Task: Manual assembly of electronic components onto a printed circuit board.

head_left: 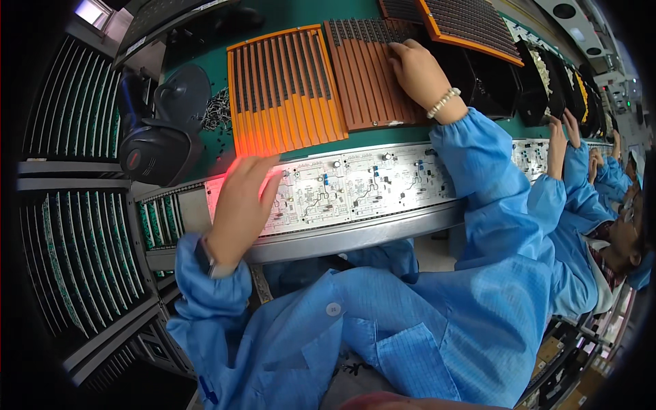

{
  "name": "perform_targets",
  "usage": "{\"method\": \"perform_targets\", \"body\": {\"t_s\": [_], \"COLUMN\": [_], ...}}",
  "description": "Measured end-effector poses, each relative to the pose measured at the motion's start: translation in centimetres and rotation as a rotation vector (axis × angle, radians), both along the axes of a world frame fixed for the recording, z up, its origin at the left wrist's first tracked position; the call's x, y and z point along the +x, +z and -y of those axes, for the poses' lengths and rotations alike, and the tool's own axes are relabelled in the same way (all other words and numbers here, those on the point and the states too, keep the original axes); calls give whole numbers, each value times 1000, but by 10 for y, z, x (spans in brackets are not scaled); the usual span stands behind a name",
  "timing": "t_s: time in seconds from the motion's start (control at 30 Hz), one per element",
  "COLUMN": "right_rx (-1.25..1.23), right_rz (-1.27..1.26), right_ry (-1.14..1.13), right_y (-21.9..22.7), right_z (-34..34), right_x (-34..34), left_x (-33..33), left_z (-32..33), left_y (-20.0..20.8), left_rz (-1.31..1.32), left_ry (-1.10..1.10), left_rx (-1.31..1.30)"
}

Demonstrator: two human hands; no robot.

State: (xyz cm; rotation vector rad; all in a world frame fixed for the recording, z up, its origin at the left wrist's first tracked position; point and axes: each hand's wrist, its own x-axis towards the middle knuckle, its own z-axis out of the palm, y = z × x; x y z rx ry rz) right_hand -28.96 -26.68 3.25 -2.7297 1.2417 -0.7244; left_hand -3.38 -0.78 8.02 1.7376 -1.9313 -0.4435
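Observation:
My left hand (242, 201) is over the left end of a white circuit board panel (355, 197), its fingers stretched out and apart from the thumb, with nothing visible in them. Red light falls on its fingertips and on that end of the panel. My right hand (420, 78) reaches over a brown grooved tray (369, 96) with small black components in rows at its far end. Its fingers are curled together at those rows; what they hold, if anything, is too small to make out. Beside it lies an orange grooved tray (287, 123), partly filled with black components.
A black handheld scanner on a stand (160, 150) stands left of the trays, near a pile of small metal-legged parts (217, 109). Racks of green boards (85, 260) line the left side. Another orange tray (471, 31) rests above black bins (485, 85). Co-workers' hands (564, 137) are at the right.

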Motion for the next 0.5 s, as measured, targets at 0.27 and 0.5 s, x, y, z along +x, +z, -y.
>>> {"method": "perform_targets", "body": {"t_s": [0.27, 0.5], "right_rx": [-41, -65], "right_rz": [-66, -97], "right_ry": [-35, -40], "right_y": [-8, -10], "right_z": [5, 15], "right_x": [5, 0], "left_x": [-30, -32], "left_z": [97, 106], "left_y": [-58, -60], "left_rz": [234, 401], "left_ry": [-67, -133], "left_rx": [-296, -344]}}
